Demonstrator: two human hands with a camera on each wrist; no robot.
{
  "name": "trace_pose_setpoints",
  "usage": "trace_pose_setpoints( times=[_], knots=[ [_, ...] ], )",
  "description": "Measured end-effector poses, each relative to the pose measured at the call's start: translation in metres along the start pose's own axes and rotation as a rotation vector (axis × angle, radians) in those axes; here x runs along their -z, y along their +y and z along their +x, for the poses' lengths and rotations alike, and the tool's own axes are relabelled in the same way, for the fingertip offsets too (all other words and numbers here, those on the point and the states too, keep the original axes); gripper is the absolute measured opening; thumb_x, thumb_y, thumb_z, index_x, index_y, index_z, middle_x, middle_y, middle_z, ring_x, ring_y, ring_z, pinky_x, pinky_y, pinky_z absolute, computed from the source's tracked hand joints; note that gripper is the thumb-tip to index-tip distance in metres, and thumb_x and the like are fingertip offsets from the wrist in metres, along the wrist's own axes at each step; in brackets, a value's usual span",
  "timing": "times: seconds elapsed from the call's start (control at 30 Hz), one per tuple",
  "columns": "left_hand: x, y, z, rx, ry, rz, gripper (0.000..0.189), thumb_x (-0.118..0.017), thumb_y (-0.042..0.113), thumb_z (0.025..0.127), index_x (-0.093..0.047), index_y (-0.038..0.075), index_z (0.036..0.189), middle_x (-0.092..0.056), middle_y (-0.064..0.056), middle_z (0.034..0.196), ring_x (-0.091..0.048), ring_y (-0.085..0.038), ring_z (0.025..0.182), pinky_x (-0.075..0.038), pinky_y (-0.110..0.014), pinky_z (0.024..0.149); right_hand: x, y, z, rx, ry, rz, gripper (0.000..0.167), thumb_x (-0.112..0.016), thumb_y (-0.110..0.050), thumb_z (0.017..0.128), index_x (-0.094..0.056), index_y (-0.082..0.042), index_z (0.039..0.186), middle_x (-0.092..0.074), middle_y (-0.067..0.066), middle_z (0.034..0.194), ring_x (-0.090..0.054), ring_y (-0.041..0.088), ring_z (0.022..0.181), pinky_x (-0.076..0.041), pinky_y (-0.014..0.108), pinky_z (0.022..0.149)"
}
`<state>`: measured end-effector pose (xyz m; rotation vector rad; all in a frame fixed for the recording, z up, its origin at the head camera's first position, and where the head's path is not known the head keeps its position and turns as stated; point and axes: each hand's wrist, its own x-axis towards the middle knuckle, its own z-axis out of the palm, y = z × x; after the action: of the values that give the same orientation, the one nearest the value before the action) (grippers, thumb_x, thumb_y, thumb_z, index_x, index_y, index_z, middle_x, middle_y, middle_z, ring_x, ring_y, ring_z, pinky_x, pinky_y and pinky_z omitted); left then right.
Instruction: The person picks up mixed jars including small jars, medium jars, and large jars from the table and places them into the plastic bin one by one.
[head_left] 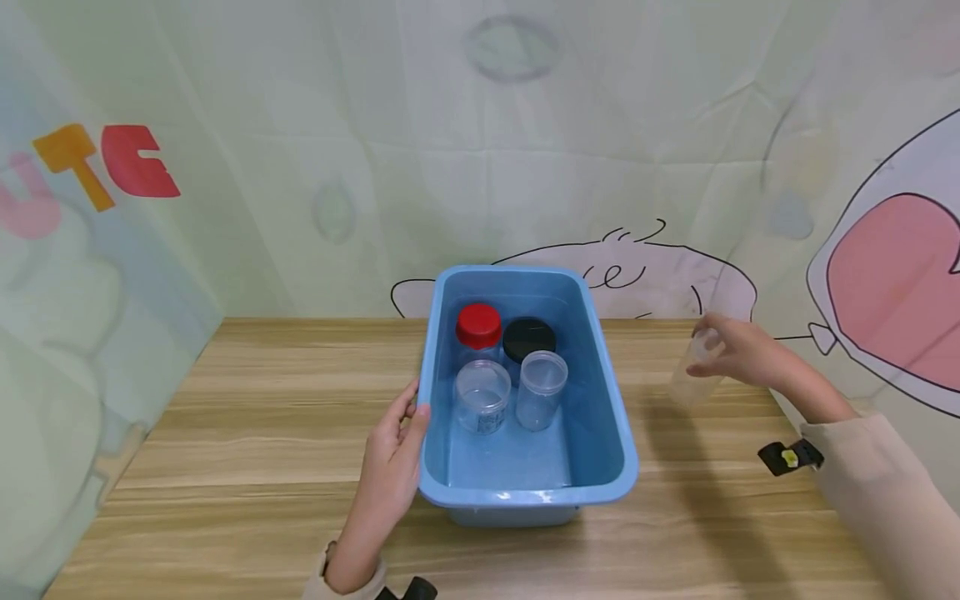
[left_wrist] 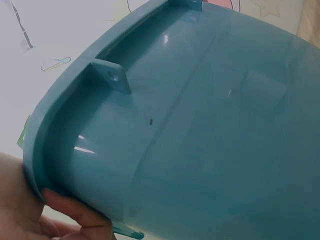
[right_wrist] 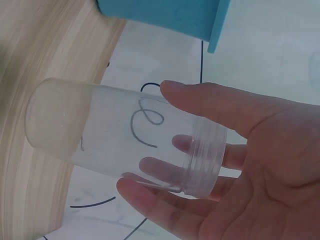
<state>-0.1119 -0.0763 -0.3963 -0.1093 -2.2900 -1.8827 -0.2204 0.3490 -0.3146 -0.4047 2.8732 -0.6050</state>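
A clear plastic jar [right_wrist: 135, 135] without a lid is gripped near its threaded mouth by my right hand [head_left: 738, 350], to the right of the tub. Thumb on one side and fingers on the other hold it, slightly tilted, close over the table. My left hand [head_left: 393, 450] grips the left rim of a blue plastic tub [head_left: 528, 497]. In the tub stand a jar with a red lid [head_left: 478, 325], one with a black lid [head_left: 529, 337], and two clear open jars, a wider one [head_left: 482, 396] and a narrower one [head_left: 540, 387]. The left wrist view shows the tub's outer wall [left_wrist: 200, 135].
The tub stands mid-table on a wood-grain tabletop [head_left: 300, 400]. A printed cloth [head_left: 300, 167] with cartoon drawings hangs behind the table and along both sides. Black wrist straps show on both arms.
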Motion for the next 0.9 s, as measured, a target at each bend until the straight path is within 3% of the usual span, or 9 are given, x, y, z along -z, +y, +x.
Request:
trace_pose_setpoints(
  times=[0.4,0.9],
  knots=[
    [0.0,0.0,-0.001,0.008,0.0,0.0,0.047,-0.045,0.017,0.108,-0.039,-0.005,0.149,-0.054,-0.022,0.107,-0.059,-0.018,0.078,-0.055,-0.031,0.07,0.006,-0.007,-0.009,0.041,-0.003,0.002,0.05,-0.078,-0.022,0.088,-0.052,0.007,0.119,-0.06,0.031,0.112,-0.062,0.041,0.095,-0.053,0.052,0.073],
    [0.0,0.0,0.0,0.017,0.007,0.011,0.047,-0.045,0.018,0.108,-0.039,-0.005,0.149,-0.055,-0.017,0.108,-0.058,-0.016,0.077,-0.054,-0.025,0.069,0.013,-0.02,-0.017,0.056,-0.009,0.006,0.051,-0.078,-0.023,0.088,-0.052,0.005,0.122,-0.06,0.026,0.113,-0.064,0.038,0.095,-0.055,0.05,0.075]
  ],
)
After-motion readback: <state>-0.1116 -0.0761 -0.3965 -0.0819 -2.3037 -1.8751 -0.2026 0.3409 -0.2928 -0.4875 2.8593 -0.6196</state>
